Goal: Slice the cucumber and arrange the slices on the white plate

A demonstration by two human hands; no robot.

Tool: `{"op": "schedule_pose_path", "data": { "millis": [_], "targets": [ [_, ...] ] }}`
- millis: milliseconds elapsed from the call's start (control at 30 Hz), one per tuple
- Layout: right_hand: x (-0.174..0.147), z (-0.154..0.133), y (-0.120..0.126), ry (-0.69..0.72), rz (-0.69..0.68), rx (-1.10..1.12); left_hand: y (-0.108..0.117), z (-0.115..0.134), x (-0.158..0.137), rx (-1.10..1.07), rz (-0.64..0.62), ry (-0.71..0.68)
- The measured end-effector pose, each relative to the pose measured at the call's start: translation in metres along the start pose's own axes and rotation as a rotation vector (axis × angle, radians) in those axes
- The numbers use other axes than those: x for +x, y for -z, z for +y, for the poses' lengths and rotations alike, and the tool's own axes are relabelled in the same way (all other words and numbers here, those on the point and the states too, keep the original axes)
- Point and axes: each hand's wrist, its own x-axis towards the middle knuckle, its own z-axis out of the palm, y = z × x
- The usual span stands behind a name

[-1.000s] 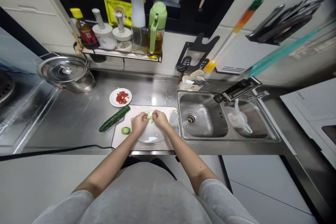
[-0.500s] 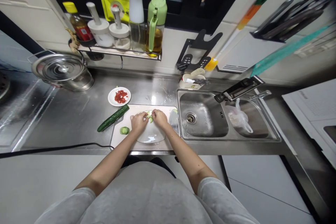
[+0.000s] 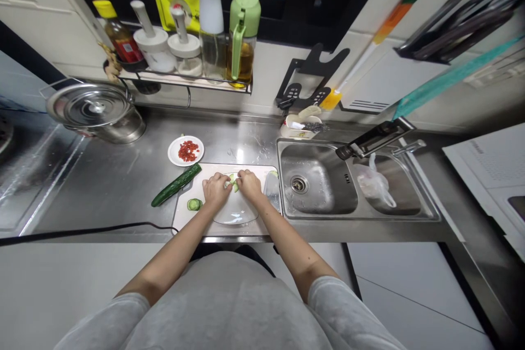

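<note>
Both hands work over the far part of a white plate (image 3: 237,214) that lies on a pale cutting board (image 3: 183,223). The fingers of my left hand (image 3: 216,188) are closed at small pale-green cucumber slices (image 3: 235,185) at the plate's far side. From the right, my right hand (image 3: 249,184) pinches at the same slices; its fingertips partly hide them. A short stack of cut cucumber (image 3: 194,204) sits on the board left of the plate. One long dark-green cucumber (image 3: 175,186) lies across the board's left edge. On the board's right side rests a broad knife blade (image 3: 271,188).
A small white dish of chopped red pieces (image 3: 187,151) stands behind the cucumber. To the right is a double sink (image 3: 320,180) with a plastic bag (image 3: 374,183). A lidded steel pot (image 3: 98,112) is at left. A black cable (image 3: 102,227) runs along the counter's front.
My left fingers have shifted and spread slightly at the slices. My right hand stays nearly in place. The plate, board and whole cucumber have not moved.
</note>
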Motion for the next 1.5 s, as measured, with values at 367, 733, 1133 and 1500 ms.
{"op": "schedule_pose_path", "data": {
  "millis": [367, 733, 1133, 1500],
  "targets": [
    [-0.004, 0.006, 0.002, -0.065, 0.046, 0.058, 0.0, -0.002, 0.0, -0.031, 0.02, -0.038],
    [-0.006, 0.011, 0.005, -0.146, 0.02, 0.024, -0.004, 0.001, 0.005, -0.027, 0.002, -0.039],
    [-0.011, 0.012, 0.007, -0.136, 0.046, 0.047, 0.002, 0.002, 0.005, -0.042, -0.001, -0.023],
    [-0.059, 0.004, -0.017, -0.091, 0.018, 0.068, 0.018, -0.026, -0.01, -0.071, 0.085, 0.086]
  ]
}}
